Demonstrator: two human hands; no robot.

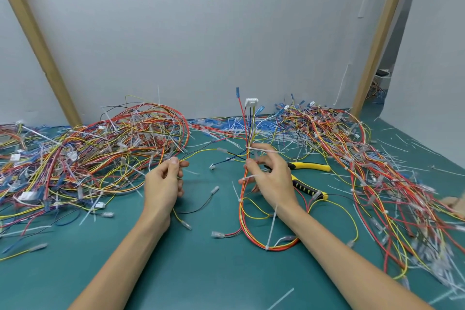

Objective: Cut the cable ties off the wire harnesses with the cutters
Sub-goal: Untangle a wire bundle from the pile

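Our right hand pinches a wire harness between thumb and fingertips, holding its top upright over the green mat. The harness is a slim bundle of red, orange and yellow wires, topped by a white connector and bound with long-tailed white cable ties. Left of the harness, our left hand pinches a yellow wire. Yellow-handled cutters lie just right of the harness, behind our right hand.
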